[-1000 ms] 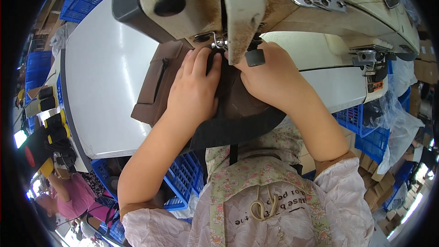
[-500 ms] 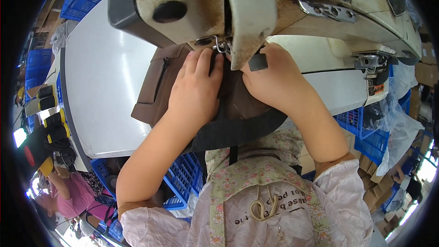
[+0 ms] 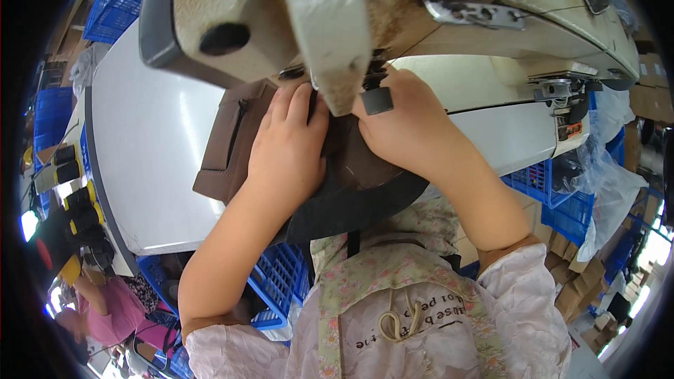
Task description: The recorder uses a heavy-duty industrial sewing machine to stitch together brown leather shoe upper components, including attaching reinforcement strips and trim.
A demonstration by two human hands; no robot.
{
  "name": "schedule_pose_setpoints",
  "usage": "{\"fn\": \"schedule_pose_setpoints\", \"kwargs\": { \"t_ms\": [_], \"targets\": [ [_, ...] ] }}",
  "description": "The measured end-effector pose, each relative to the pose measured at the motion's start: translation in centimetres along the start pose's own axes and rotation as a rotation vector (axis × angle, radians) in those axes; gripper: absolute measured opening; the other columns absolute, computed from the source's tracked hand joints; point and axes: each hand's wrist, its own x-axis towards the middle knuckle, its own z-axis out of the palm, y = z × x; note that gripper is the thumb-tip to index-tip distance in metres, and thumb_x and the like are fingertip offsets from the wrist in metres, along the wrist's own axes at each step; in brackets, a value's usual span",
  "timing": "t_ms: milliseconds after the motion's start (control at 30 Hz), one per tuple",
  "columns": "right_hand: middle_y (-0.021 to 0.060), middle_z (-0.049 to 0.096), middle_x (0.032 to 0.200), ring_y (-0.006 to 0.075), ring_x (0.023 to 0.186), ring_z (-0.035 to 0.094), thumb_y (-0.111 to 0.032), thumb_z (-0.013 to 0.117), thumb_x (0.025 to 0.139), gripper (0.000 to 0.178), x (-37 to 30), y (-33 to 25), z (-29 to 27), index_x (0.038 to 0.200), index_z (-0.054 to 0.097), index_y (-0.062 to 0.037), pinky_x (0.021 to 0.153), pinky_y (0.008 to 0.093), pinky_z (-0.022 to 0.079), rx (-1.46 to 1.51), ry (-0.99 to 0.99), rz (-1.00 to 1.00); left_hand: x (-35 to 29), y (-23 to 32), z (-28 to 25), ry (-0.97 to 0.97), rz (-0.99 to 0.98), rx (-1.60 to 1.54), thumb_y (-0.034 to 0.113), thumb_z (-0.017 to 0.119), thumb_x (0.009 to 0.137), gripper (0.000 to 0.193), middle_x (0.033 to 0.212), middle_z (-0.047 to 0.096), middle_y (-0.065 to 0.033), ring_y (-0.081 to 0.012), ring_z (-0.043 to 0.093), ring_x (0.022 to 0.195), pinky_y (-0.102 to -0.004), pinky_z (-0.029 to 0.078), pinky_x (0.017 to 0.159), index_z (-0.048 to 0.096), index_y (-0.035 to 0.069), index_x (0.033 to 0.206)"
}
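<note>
A brown leather bag piece (image 3: 223, 142), with a zipper along its left part and a wide black strip (image 3: 351, 209) hanging at its near edge, lies under the head of a sewing machine (image 3: 210, 0). My left hand (image 3: 289, 137) rests on the brown leather, fingers stretched toward the needle area and the thumb apart from them. On the other side of the machine's pale lever (image 3: 326, 21), my right hand (image 3: 404, 123) is against the piece. Its fingers are hidden behind the lever and a small dark block (image 3: 378, 101). The needle itself is hidden.
The white tabletop (image 3: 151, 147) extends to the left of the machine. Blue crates (image 3: 281, 274) stand below the table edge, others (image 3: 569, 214) at the right with clear plastic bags (image 3: 607, 182). At the lower left sits a person in pink (image 3: 116, 312).
My view has shifted, so the machine appears farther left. The lever now covers the metal parts seen near my fingertips before. Both hands keep nearly the same place on the leather.
</note>
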Motion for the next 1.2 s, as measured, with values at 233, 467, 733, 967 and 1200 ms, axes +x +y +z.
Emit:
{"fn": "schedule_pose_setpoints", "kwargs": {
  "t_ms": [233, 467, 733, 967, 1200],
  "targets": [
    [0.0211, 0.065, 0.094, 0.0425, 0.086, 0.062, -0.009, 0.061, 0.088, 0.024, 0.0, -0.2, 0.1, 0.111, 0.07, -0.0107, 0.074, 0.0503, 0.049, 0.116, 0.173, -0.125, -0.3, 0.0, 0.0, -0.104, -0.057, -0.05, 0.0, 0.071, 0.063, 0.066, 0.146, 0.043, -0.021, -0.0421, 0.044, 0.134, -0.0483, 0.042, 0.109, 0.059, 0.001, 0.128],
    [0.0066, 0.071, 0.103, 0.0267, 0.096, 0.061, -0.018, 0.062, 0.089, 0.02, 0.2, -0.2, 0.2, 0.09, 0.074, -0.0019, 0.075, 0.0392, 0.049, -0.108, 0.078, -0.133, -0.2, 0.0, 0.3, -0.082, -0.06, 0.022, -0.002, 0.068, 0.067, 0.063, 0.146, 0.043, -0.0218, -0.0429, 0.041, 0.139, -0.0481, 0.043, 0.107, 0.06, 0.004, 0.129],
    [0.0065, 0.071, 0.1, 0.0262, 0.095, 0.062, -0.015, 0.058, 0.092, 0.021, 0.0, -0.6, -0.2, 0.091, 0.074, -0.0028, 0.074, 0.0387, 0.05, -0.079, 0.132, -0.13, -0.2, -0.1, 0.3, -0.098, -0.073, 0.072, -0.003, 0.066, 0.067, 0.062, 0.146, 0.042, -0.0237, -0.0408, 0.041, 0.139, -0.0464, 0.046, 0.103, 0.06, 0.004, 0.128],
    [0.0127, 0.061, 0.071, 0.0328, 0.075, 0.056, -0.018, 0.064, 0.091, 0.026, 0.1, 0.2, 1.0, 0.072, 0.066, -0.001, 0.067, 0.0448, 0.047, -0.071, 0.283, -0.226, -0.1, 0.0, 0.4, -0.11, -0.067, 0.071, -0.002, 0.066, 0.068, 0.067, 0.148, 0.041, -0.0217, -0.0424, 0.052, 0.125, -0.0466, 0.049, 0.097, 0.057, 0.006, 0.134],
    [0.0121, 0.062, 0.069, 0.0329, 0.077, 0.057, -0.018, 0.065, 0.09, 0.022, 0.3, 0.0, 1.1, 0.075, 0.067, -0.0025, 0.065, 0.0449, 0.047, -0.06, 0.314, -0.23, -0.3, -0.3, 0.6, -0.09, -0.064, 0.054, -0.001, 0.068, 0.066, 0.071, 0.148, 0.041, -0.0205, -0.0431, 0.055, 0.12, -0.0466, 0.049, 0.096, 0.055, 0.007, 0.136]
  ]
}}
